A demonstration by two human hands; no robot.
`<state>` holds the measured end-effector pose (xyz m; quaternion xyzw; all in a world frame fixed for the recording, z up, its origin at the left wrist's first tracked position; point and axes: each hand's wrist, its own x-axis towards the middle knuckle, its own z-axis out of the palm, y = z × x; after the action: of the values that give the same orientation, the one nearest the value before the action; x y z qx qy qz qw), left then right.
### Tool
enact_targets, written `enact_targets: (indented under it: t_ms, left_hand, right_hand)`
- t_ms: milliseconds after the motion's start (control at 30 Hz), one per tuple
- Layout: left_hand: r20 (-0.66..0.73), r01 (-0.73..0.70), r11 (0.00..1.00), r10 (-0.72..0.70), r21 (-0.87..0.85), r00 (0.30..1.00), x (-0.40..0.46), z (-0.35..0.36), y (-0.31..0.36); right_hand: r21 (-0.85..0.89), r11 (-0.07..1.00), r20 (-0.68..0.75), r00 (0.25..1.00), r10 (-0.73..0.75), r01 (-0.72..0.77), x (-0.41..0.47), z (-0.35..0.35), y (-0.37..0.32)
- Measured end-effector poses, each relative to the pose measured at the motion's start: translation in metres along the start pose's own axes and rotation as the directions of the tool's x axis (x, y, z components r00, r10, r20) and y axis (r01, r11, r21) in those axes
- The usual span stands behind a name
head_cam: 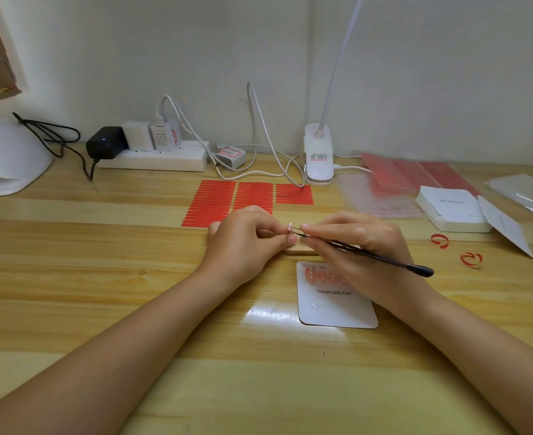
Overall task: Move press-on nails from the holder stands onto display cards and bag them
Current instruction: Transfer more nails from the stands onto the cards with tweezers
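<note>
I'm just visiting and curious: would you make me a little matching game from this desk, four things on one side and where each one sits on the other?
Things:
1. tweezers
2. display card
3. red strips
4. power strip

Places:
A. by the wall, plugs in it
B. in the right hand
C. on the desk behind the hands
D. on the desk under the right wrist

Pairs: 1-B, 2-D, 3-C, 4-A

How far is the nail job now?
Done: several red nails already sit on the card. In hand: the left hand holds a nail while the right hand works it with tweezers. Left: finishing the card, then bagging; the bags lie unused.
</note>
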<state>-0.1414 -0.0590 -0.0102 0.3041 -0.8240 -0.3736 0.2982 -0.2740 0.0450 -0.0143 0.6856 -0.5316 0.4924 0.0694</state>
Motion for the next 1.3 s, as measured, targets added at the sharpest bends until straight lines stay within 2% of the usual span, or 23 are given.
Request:
enact_targets:
  t_ms: [200,433,667,933,1067,1200,1300]
  left_hand:
    - [0.003,-0.011,1.0,0.011,0.021,1.0,-0.0001,0.0003,0.0014]
    - [0.0,-0.009,0.998,0.009,0.055,1.0,-0.0009,0.0005,0.0027]
    - [-0.004,-0.015,0.998,0.015,0.06,1.0,-0.0023,0.0003,0.0028]
    - [-0.014,-0.014,0.996,0.016,0.086,1.0,-0.0017,0.0014,0.0016]
    - [-0.022,-0.008,0.995,0.01,0.098,1.0,-0.002,0.0021,0.0009]
    - [-0.024,-0.001,0.994,0.003,0.105,1.0,-0.0022,0.0022,0.0003]
    - [-0.025,-0.003,0.994,0.006,0.11,1.0,-0.0027,0.0021,0.0009]
  right_hand:
    - [0.02,0.995,0.028,0.995,0.094,-0.094,0.0009,-0.0018,0.0003]
    - [0.155,0.957,0.074,0.969,0.235,-0.244,0.0008,-0.0049,-0.0018]
    - [0.233,0.916,0.032,0.944,0.33,-0.328,0.0017,-0.0036,-0.0051]
    - [0.232,0.892,0.019,0.919,0.393,-0.387,0.0039,-0.004,-0.0062]
    - [0.227,0.872,-0.032,0.891,0.453,-0.435,0.0051,-0.0063,-0.0044]
    - [0.194,0.912,-0.077,0.921,0.382,-0.362,0.0041,-0.0099,-0.0042]
    - [0.072,0.981,-0.058,0.981,0.184,-0.179,0.0005,-0.0064,-0.005]
